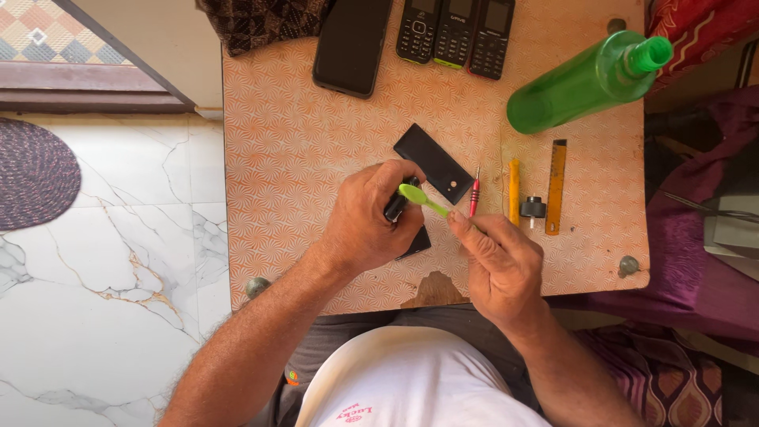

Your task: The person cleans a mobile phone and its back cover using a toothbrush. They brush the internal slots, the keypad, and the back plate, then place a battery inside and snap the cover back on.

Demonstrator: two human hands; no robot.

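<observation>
Sat at a small orange-patterned table point(285, 142) set over a white marble floor point(103, 261), with a round woven rug point(35, 174) off to one side. Clamped the left hand point(368, 221) around a small dark phone point(399, 204), fingers curled over its upper end, lower end peeking out under the palm, just above the table's near half. Pinched a green toothbrush point(419, 196) in the right hand point(502, 265) by the end of its handle, thumb and fingertips closed on it, head laid against the phone at the left fingers. Held both hands close together, joined only through the brush.

Left a black back cover point(433, 162) flat on the table just beyond the hands. Set out to the right a red screwdriver point(474, 192), a yellow tool point(514, 192), a small black cap-like part point(534, 208) and an orange flat strip point(556, 186), side by side and all apart from the hands. Laid a green bottle point(585, 83) on its side further back, near a black smartphone point(352, 43) and three keypad phones point(455, 35) at the far edge.

Best done, judging from the grip, with short light strokes and the bristles angled into the seam, not pressed flat. Better steadied with a pinch nearer the brush head, since a hold so far back probably let the head wander. Worth tilting the phone so that loosened dust fell clear of the open cover
</observation>
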